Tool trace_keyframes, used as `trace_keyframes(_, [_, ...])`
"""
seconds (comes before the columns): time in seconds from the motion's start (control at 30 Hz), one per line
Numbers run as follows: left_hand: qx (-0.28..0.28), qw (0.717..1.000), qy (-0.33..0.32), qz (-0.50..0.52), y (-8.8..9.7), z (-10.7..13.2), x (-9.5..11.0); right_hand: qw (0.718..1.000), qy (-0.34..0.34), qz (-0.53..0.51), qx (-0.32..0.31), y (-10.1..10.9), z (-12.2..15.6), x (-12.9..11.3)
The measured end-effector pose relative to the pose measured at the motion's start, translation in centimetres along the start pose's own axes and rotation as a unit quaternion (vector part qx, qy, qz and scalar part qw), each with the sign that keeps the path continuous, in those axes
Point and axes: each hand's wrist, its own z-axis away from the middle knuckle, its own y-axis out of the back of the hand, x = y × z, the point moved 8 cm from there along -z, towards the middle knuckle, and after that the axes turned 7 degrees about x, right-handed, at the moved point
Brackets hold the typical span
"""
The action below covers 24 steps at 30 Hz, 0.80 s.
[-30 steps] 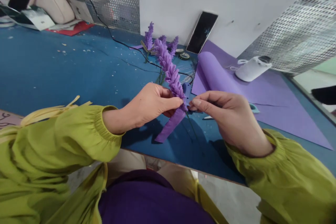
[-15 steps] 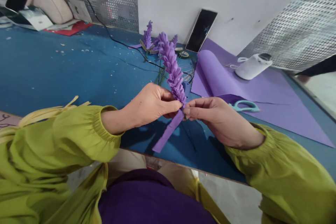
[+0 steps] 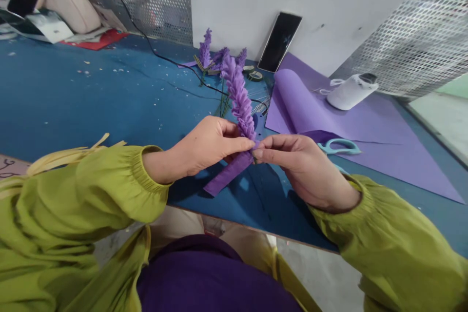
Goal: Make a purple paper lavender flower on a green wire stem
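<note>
As both bare hands meet low over the blue desk [image 3: 109, 102], I see the left hand [image 3: 208, 148] with its grip clamped on the lower end of a purple flower spike [image 3: 238, 92], which leans up and away from the person. The right hand [image 3: 300, 163] has thumb and fingertips pinched together on the spike's base, just beside the left thumb. A flat purple strip [image 3: 224, 179] slants down from there toward the near edge. Beyond, smaller purple spikes [image 3: 205, 48] stand near rolls of tape [image 3: 255, 76], and a dark phone [image 3: 280, 41] leans against the white panel [image 3: 234, 0]. Blue-handled scissors [image 3: 343, 151] lie near the right wrist.
</note>
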Motion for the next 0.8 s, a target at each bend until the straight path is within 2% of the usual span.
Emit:
trace_keyframes(0.27, [-0.014, 0.999, 0.002, 0.033, 0.2, -0.3, -0.4, 0.999, 0.004, 0.036, -0.010, 0.3, -0.3, 0.0])
trace_keyframes(0.4, [-0.022, 0.999, 0.012, 0.040, -0.1, -0.1, -0.5, 0.999, 0.007, 0.044, 0.005, 0.0, -0.3, 0.2])
trace_keyframes(0.53, [-0.016, 0.997, 0.047, 0.057, -0.3, 0.0, -0.7, 0.997, 0.046, 0.066, 0.015, -0.3, -0.1, 0.0])
trace_keyframes(0.63, [-0.005, 0.996, 0.074, 0.047, 0.1, -0.1, -0.9, 0.981, 0.114, 0.153, 0.024, 0.2, -0.1, -1.1])
trace_keyframes(0.67, [0.000, 0.995, 0.082, 0.054, 0.4, -0.2, -0.9, 0.965, 0.161, 0.202, 0.045, 0.8, -0.3, -2.0])
trace_keyframes(0.7, [0.007, 0.994, 0.087, 0.066, 0.7, -0.3, -0.9, 0.937, 0.220, 0.261, 0.073, 1.5, -0.4, -3.0])
trace_keyframes(0.73, [0.015, 0.993, 0.088, 0.082, 1.2, -0.4, -0.9, 0.893, 0.286, 0.329, 0.110, 2.2, -0.4, -4.1])
trace_keyframes(0.77, [0.026, 0.991, 0.087, 0.099, 1.8, -0.5, -0.8, 0.830, 0.364, 0.399, 0.138, 2.5, -0.3, -5.2])
trace_keyframes(0.8, [0.037, 0.989, 0.085, 0.115, 2.3, -0.7, -0.7, 0.755, 0.424, 0.479, 0.143, 2.5, -0.3, -5.7])
